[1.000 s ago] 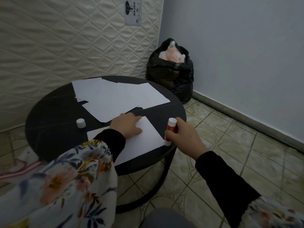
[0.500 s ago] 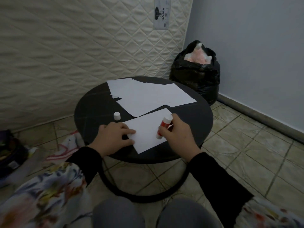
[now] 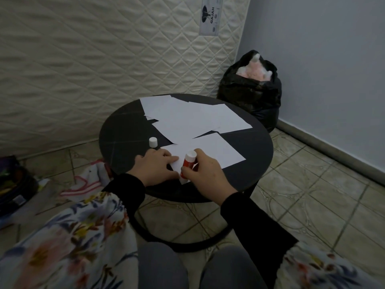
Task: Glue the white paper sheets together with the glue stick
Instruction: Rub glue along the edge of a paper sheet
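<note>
Gripping glue stick, right hand; left hand flat on paper sheet.

You can read "GAJAH" in dark capitals running sideways on the white label sewn to the quilted mattress, smaller print beside it too tiny for you to read

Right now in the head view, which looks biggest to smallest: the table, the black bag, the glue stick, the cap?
1. Table
2. Black bag, though it stands farther back, so it may look smaller than it is
3. Glue stick, partly hidden by the right hand
4. Cap
</note>
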